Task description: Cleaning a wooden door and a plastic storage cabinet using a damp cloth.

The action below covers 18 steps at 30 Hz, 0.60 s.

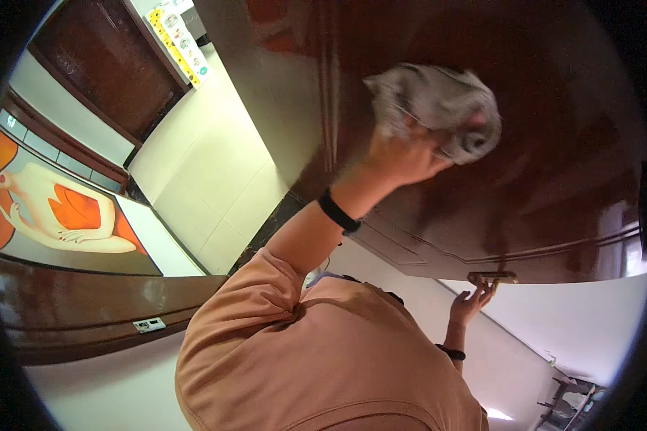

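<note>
Clutching cloth [435, 100] in left hand [408, 154] against door [568, 136], right hand [469, 304] touching handle [508, 278], grip unclear, yellow-edged printed board [180, 44]

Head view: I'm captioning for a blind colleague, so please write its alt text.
A person's left hand holds a blurred gray cloth against a glossy dark-brown door, while the right hand touches the door's handle. A colorful painting shows at left.

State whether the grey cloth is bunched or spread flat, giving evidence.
Bunched: the grey cloth shows rumpled folds at the left hand, its outline uneven.
</note>
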Each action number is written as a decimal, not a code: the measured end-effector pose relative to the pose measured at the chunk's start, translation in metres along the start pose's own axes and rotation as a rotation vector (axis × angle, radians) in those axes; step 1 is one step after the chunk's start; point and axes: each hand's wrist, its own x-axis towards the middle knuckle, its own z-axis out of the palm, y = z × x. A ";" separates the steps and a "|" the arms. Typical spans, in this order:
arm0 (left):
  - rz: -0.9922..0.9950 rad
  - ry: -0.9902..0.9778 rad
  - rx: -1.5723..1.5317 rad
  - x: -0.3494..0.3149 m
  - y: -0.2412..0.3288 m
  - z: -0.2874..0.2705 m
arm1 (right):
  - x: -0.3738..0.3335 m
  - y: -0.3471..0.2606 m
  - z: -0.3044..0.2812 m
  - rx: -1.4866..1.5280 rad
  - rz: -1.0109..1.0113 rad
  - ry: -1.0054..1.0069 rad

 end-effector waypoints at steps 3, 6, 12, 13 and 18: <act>-0.099 -0.074 0.112 -0.014 -0.073 -0.030 | -0.002 0.007 0.005 0.030 0.026 0.042; -0.164 0.109 0.099 -0.028 -0.136 -0.051 | -0.002 0.004 0.010 -0.030 0.035 0.087; -0.612 0.253 -0.331 -0.067 -0.187 -0.041 | 0.001 -0.012 0.010 0.021 0.173 0.068; -0.773 0.213 -0.361 -0.070 -0.185 -0.037 | -0.001 -0.006 0.015 0.199 0.265 0.096; -1.183 0.414 -0.641 -0.058 -0.165 -0.043 | 0.004 -0.020 0.013 0.051 0.215 0.145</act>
